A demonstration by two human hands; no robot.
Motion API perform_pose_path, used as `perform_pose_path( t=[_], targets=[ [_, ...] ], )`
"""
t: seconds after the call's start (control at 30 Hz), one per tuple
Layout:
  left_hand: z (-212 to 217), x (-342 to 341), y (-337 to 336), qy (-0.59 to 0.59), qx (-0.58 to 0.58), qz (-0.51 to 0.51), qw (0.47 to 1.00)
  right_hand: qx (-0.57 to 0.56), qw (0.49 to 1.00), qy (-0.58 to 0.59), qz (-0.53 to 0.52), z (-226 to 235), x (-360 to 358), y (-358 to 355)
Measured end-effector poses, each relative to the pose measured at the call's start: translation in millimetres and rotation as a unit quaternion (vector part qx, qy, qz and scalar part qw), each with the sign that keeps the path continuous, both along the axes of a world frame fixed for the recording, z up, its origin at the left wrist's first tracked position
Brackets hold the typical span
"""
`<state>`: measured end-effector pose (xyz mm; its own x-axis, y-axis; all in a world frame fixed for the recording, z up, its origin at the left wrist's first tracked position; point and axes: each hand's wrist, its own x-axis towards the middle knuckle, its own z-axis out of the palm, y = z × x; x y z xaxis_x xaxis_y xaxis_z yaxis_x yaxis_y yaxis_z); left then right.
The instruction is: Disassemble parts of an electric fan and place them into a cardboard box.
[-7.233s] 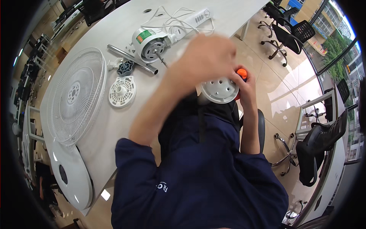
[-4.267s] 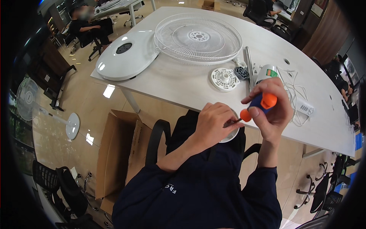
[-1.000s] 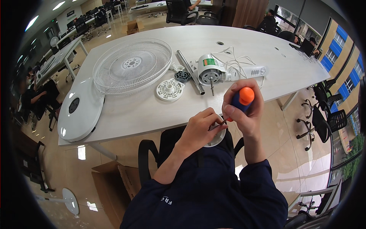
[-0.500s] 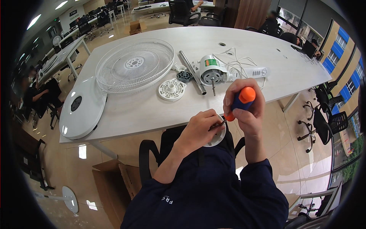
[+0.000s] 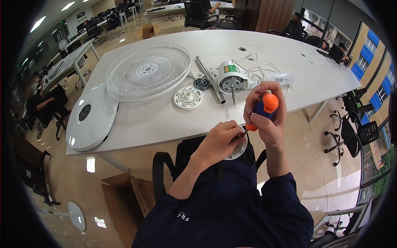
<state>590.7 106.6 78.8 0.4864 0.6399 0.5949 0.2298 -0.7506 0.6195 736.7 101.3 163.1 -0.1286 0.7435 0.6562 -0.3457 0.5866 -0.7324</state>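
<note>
Over my lap, my right hand [image 5: 269,118] is wrapped round a screwdriver [image 5: 269,102] with an orange and dark blue handle. Its shaft slants down to the left toward a white round plastic part [image 5: 239,153]. My left hand [image 5: 219,142] is closed at that part, its fingers around the screwdriver's tip, so the tip and whatever it meets are hidden. On the table ahead lie a fan motor [image 5: 231,80] with a white housing and bare shaft, a metal tube [image 5: 211,80], a white slotted disc [image 5: 188,98] and a dark grey knob-like part [image 5: 202,84].
A fan grille [image 5: 159,56] and a white round base [image 5: 93,126] lie on the left of the white table [image 5: 144,132]. A white cable [image 5: 262,66] trails behind a white control panel [image 5: 281,77]. An open cardboard box [image 5: 120,198] stands on the floor beside my chair [image 5: 160,173].
The whole view has shifted very slightly. Both hands stay at the white part; the screwdriver handle has tilted or turned a little in my right hand.
</note>
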Motion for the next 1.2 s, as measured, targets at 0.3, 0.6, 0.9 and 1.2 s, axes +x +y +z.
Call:
perform_pose_path(
  t=[0.3, 0.6, 0.9, 1.2],
  targets=[
    [2, 11, -3, 0.079, 0.083, 0.068, 0.991, 0.125, 0.988, 0.095, -0.003, 4, 24, -31],
    [1, 21, 8, 0.17, 0.19, 0.115, 0.96, -0.105, 0.923, -0.25, -0.273, -52, 54, -42],
    [11, 28, 35, 0.116, 0.094, -0.042, 0.988, -0.282, 0.912, -0.229, -0.188, -103, 57, -47],
    [79, 62, 123, 0.105, -0.043, -0.029, 0.993, -0.304, 0.922, -0.023, -0.239, -114, 50, -54]
  ],
)
